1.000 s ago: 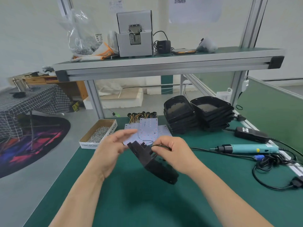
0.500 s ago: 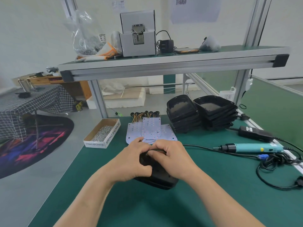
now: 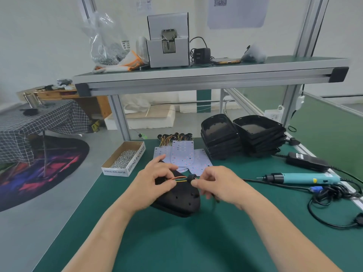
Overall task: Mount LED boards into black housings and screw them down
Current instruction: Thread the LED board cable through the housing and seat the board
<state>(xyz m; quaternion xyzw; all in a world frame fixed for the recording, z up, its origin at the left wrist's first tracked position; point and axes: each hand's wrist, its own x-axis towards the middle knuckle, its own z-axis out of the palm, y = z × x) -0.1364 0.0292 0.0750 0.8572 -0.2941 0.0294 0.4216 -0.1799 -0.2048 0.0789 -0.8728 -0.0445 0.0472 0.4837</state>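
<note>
On the mat (image 3: 176, 242), one black housing (image 3: 176, 201) lies under my hands: left hand (image 3: 151, 183) pinches its wires (image 3: 179, 179), right hand (image 3: 218, 185) pinches one grommet (image 3: 191, 177).

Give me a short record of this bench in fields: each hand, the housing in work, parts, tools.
Left hand: pinches the coloured wires
Right hand: pinches the black round part at the wires' end
Black housing: lies on the green mat, between the hands
LED boards: spread behind the hands
Housing stacks: two, back right
Screwdriver: lying at right, untouched
Screw box: at left, open
</note>
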